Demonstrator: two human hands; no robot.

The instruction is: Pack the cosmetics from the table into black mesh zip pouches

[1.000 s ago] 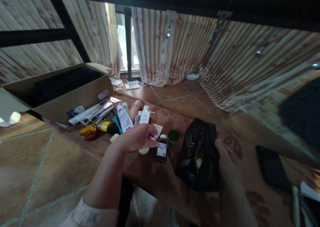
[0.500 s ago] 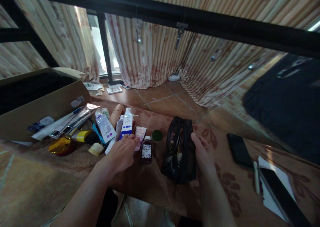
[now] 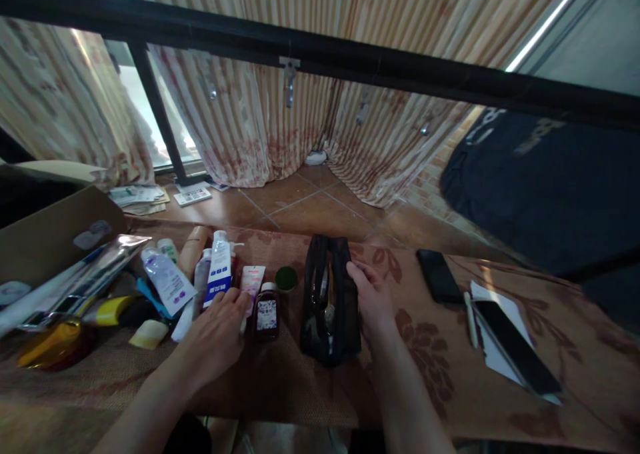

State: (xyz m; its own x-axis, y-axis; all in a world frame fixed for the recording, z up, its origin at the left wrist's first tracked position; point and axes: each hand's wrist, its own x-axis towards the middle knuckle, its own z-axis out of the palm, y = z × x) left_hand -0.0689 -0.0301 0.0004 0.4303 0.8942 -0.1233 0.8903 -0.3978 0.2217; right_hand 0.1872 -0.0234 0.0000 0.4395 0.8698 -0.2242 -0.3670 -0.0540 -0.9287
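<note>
A pouch [image 3: 352, 311] is pointing away, right hand [image 3: 374, 301] gripping its right edge; curled left hand [image 3: 216, 331] is touching tubes [image 3: 219, 274], hold unclear.

Daylight glares through the left window [image 3: 138, 104]; the foreground looks dim and soft.

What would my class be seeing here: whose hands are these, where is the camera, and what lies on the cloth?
There's no robot: these are one person's bare hands, and the view comes from a camera worn on their head, looking forward and down. The right hand touches the right side of an open black pouch. The left hand is at the lower ends of a blue-and-white tube and a pink tube; whether either hand grips is unclear. On the patterned cloth are also a dark bottle, a pen and a phone.
</note>
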